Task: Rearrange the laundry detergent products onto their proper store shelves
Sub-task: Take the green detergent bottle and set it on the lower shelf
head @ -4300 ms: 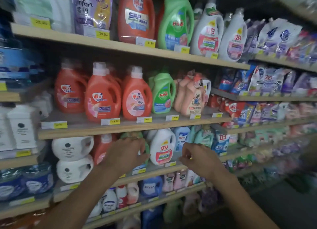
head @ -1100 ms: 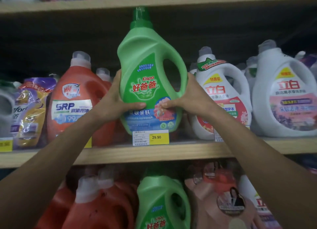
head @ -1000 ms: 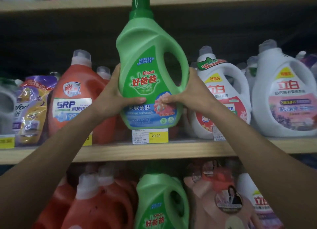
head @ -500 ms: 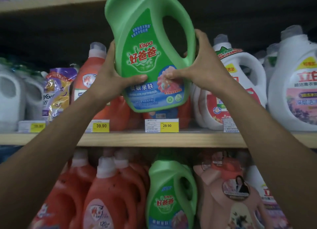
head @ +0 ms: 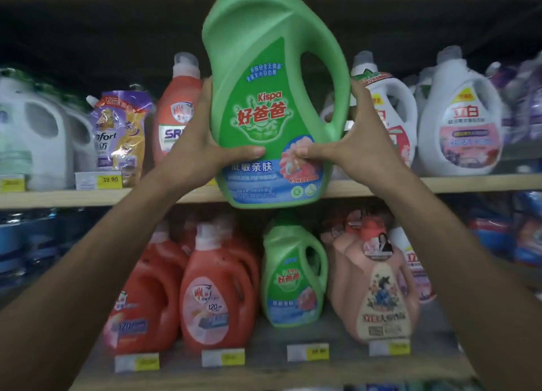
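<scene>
While we hold the green bottle [head: 264,68] upright with its base hanging just in front of the shelf [head: 457,184] edge, our left hand [head: 202,144] and right hand [head: 355,144] clamp its sides, fingers curled round it and thumbs pressed on its front. It looks heavy and smooth. If the squeeze slackens it could slip, dropping past the shelf onto the small green bottle [head: 293,276] below.

Both arms raised!
Left hand [head: 199,138] and right hand [head: 363,135] clamp the bottle [head: 264,68] by its sides, thumbs across its front.
</scene>
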